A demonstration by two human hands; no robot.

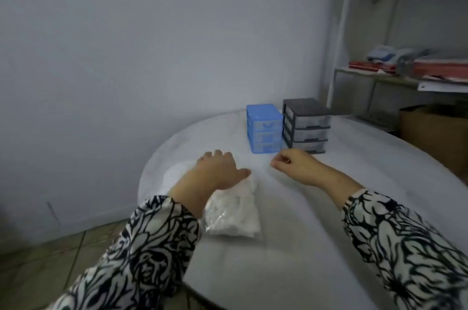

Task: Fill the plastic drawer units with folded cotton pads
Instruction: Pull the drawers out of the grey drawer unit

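Left hand [217, 170] rests on pad bag [234, 211], grip unclear in blur; right hand [293, 162] loosely curled, holding nothing. Drawer units [288, 127] behind, shut. Steady bag, open mouth first.

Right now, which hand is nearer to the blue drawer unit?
Right. The right hand hovers just in front of the blue drawer unit, near its lower right corner. The left hand is farther back-left, by the plastic bag.

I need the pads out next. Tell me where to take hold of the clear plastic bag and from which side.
Grip the plastic bag at its crumpled far end, beside the left hand, coming from above. It lies flat on the table and looks full, so its bunched neck probably offers the only loose plastic to pinch.
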